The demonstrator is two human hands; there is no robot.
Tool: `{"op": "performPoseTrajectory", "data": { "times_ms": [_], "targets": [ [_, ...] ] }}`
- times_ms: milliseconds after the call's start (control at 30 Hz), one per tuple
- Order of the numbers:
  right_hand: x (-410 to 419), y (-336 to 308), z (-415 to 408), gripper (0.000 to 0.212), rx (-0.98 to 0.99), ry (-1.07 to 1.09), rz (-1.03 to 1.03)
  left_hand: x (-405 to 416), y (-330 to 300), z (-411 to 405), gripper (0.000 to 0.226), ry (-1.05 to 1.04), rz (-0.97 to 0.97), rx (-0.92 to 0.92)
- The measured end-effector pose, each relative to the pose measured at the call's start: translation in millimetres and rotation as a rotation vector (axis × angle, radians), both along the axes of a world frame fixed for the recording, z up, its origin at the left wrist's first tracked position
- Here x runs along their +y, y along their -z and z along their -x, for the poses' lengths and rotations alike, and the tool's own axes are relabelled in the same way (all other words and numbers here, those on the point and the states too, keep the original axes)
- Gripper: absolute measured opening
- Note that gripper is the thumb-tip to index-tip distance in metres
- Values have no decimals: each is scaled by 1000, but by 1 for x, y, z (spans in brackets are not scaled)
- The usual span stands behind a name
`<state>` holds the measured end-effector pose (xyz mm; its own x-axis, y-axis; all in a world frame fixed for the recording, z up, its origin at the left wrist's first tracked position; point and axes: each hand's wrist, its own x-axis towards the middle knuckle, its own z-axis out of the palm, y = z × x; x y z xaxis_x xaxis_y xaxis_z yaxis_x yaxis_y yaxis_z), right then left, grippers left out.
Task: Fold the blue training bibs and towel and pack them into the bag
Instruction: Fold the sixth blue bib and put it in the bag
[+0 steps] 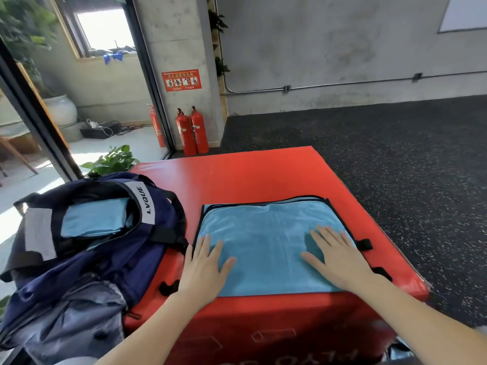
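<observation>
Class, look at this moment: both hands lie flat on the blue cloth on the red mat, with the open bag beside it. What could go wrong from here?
1. The left hand overlaps the blue cloth's edge; folding may come out uneven.
2. The cloth lies near the red mat's front edge and might slide off.
3. The bag already holds folded blue items and slumps off the mat's side; packing may disturb them.

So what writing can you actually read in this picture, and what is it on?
"LVQUE": on the white strip of the navy bag, by its opening.
Red wall sign above the fire extinguishers: small pictures and lettering, too small to read.
Front face of the red mat: large pale letters at the bottom edge, upside down and cut off, unreadable.
White tag on the bag: no legible text.
</observation>
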<state>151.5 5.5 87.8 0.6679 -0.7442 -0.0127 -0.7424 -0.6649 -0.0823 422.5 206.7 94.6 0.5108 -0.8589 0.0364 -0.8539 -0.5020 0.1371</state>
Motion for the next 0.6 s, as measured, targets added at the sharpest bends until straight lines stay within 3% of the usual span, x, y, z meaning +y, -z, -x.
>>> {"op": "performPoseTrajectory", "data": {
  "times_ms": [100, 200, 333, 467, 600],
  "targets": [
    [22, -2, 1, 101, -3, -78, -23, 15, -4, 20, 85, -20, -9, 34],
    [33, 0, 4, 99, 11, -92, -69, 31, -3, 40, 69, -134, -37, -25],
    [31, 3, 4, 95, 9, -75, -73, 44, 2, 61, 72, -188, -70, -3],
    [27, 7, -2, 96, -17, -52, -89, 37, 3, 51, 92, -208, -67, 4],
    [18, 5, -8, 87, -26, 2, -120, 12, 9, 25, 76, -204, -22, 9]
  ]
}}
